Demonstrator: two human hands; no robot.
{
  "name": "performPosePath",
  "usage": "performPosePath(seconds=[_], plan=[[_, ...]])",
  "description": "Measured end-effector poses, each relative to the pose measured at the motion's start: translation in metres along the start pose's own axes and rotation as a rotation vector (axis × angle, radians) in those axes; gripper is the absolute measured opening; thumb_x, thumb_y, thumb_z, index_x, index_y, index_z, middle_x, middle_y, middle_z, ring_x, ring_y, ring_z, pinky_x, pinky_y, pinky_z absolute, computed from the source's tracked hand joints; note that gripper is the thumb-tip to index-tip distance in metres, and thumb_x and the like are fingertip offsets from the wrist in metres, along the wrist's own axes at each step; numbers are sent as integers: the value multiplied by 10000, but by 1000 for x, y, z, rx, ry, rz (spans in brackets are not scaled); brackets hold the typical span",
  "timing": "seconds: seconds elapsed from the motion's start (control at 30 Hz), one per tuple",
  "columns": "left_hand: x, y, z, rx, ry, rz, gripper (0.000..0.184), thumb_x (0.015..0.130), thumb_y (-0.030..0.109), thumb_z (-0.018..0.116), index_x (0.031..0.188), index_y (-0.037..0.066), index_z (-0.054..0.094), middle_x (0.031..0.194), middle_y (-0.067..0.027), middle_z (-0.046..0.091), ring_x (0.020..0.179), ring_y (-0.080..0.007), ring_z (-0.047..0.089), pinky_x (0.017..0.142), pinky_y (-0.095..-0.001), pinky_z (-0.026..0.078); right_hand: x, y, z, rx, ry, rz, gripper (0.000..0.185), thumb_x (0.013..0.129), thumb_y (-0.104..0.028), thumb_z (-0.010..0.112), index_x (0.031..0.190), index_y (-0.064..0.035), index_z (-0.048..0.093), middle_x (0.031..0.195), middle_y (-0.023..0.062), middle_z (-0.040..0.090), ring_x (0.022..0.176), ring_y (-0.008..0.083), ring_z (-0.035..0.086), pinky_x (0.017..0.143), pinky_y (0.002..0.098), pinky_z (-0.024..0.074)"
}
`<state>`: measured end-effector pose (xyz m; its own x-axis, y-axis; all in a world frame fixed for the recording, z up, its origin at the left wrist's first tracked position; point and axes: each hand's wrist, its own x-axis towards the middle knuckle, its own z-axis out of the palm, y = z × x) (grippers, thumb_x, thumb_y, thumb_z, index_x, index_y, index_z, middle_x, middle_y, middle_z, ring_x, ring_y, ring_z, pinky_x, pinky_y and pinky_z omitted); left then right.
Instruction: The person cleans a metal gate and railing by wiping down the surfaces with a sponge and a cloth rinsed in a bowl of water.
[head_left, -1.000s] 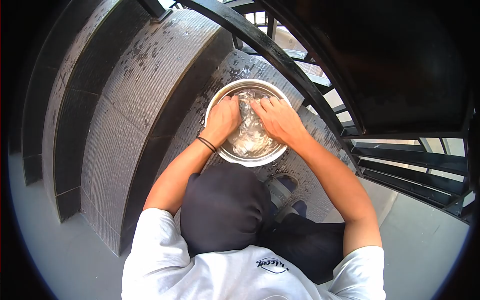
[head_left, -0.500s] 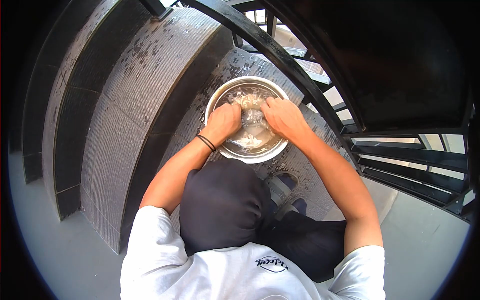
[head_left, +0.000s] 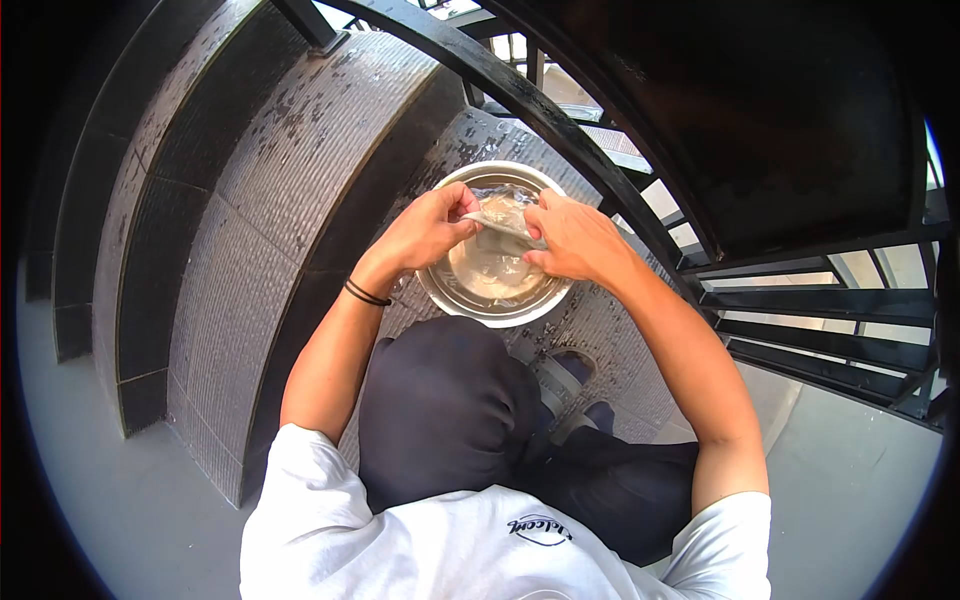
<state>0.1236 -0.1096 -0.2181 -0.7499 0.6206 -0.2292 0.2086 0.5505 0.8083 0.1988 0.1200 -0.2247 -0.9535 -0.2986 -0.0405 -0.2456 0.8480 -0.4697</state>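
A round pale basin (head_left: pixel 500 319) holding water (head_left: pixel 495 275) stands on the stair tread in front of my knees. Over its far half, a strip of pale wet cloth (head_left: pixel 503 229) stretches between my two hands. My left hand (head_left: pixel 435 225) pinches one end between thumb and fingers, above the basin's left side. The other end is gripped by my right hand (head_left: pixel 575 240), its fingers curled towards the middle. What kind of cloth article it is cannot be made out. Ripples and glare cover the water, hiding the bottom.
Ribbed grey stair steps (head_left: pixel 280 180), wet in patches, curve up on the left. A black metal railing (head_left: pixel 560 105) runs close past the basin's far right side. My sandalled feet (head_left: pixel 570 375) rest just below the basin.
Both hands were low at the water with closed fists, close together. They have risen, the left moving outwards and up, and the cloth now shows stretched between them.
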Motion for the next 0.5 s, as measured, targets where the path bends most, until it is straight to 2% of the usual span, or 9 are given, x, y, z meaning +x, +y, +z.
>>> performPosePath(seconds=[0.03, 0.07, 0.1, 0.17, 0.23, 0.3, 0.33, 0.43, 0.5], plan=[[0, 3, -2, -281, -101, -70, 60, 896, 63, 645, 937, 41, 608, 879, 25, 574, 806, -78, 528, 718, -256, 439, 0, -3, -5, 99, -6, 18, 350, 756, -208, 773, 992, -76, 551, 1018, 139, 559, 962, 361, 607, 827, 454, 507], [0, 8, -1, -369, -118, -11, 48, 922, 27, 594, 946, 45, 631, 896, 64, 553, 812, -26, 492, 723, -211, 418, 5, 1, 0, 219, 163, -72, 407, 749, -215, 781, 1040, -64, 539, 1024, 136, 573, 981, 357, 608, 853, 453, 487], [1, 16, -1, -363, -118, -9, 48, 922, 27, 594, 946, 45, 631, 896, 64, 553, 812, -26, 492, 723, -211, 418, 10, -1, -5, 221, 170, -74, 407, 749, -215, 781, 1040, -64, 539, 1024, 136, 573, 981, 357, 608, 853, 453, 487], [3, 34, -3, -373, -186, 46, 98, 923, 10, 574, 992, 19, 644, 951, 38, 617, 868, -48, 546, 777, -220, 444, 17, -7, -13, 586, 144, -137, 443, 765, -195, 757, 1121, -60, 531, 1024, 118, 589, 991, 307, 619, 836, 442, 482], [3, 52, -4, -301, -130, 201, 141, 929, 3, 563, 1044, -2, 643, 1004, -4, 662, 941, -68, 589, 835, -230, 464, 18, -13, -19, 687, 134, -131, 520, 766, -195, 754, 1205, -60, 509, 1008, 97, 610, 942, 250, 615, 792, 413, 480], [2, 66, -11, -91, -17, 155, 145, 939, 23, 563, 1059, -12, 636, 1047, -44, 683, 993, -90, 613, 872, -245, 476, 18, -16, -30, 689, -28, 19, 499, 756, -216, 748, 1153, -18, 520, 1002, 174, 637, 954, 296, 655, 811, 403, 501], [1, 71, -14, -14, 16, 206, 126, 956, 55, 573, 1065, 6, 613, 990, -42, 674, 904, -82, 601, 786, -249, 479, 18, -15, -29, 617, 21, -11, 423, 745, -229, 772, 1043, -11, 566, 923, 144, 621, 842, 267, 632, 751, 399, 490], [-11, 90, -21, 258, 103, 112, 115, 965, 88, 596, 1059, 24, 582, 914, -10, 639, 828, -71, 559, 705, -254, 457, 17, -13, -34, 437, 239, -151, 338, 737, -232, 783, 901, -12, 585, 862, 123, 581, 774, 256, 587, 714, 398, 473], [-11, 78, -20, 228, 89, 127, 115, 982, 123, 604, 1042, 34, 564, 860, 18, 588, 775, -56, 506, 653, -254, 425, 14, -12, -43, 477, 227, -168, 323, 732, -228, 784, 866, -14, 582, 845, 116, 572, 758, 263, 578, 701, 399, 465]])
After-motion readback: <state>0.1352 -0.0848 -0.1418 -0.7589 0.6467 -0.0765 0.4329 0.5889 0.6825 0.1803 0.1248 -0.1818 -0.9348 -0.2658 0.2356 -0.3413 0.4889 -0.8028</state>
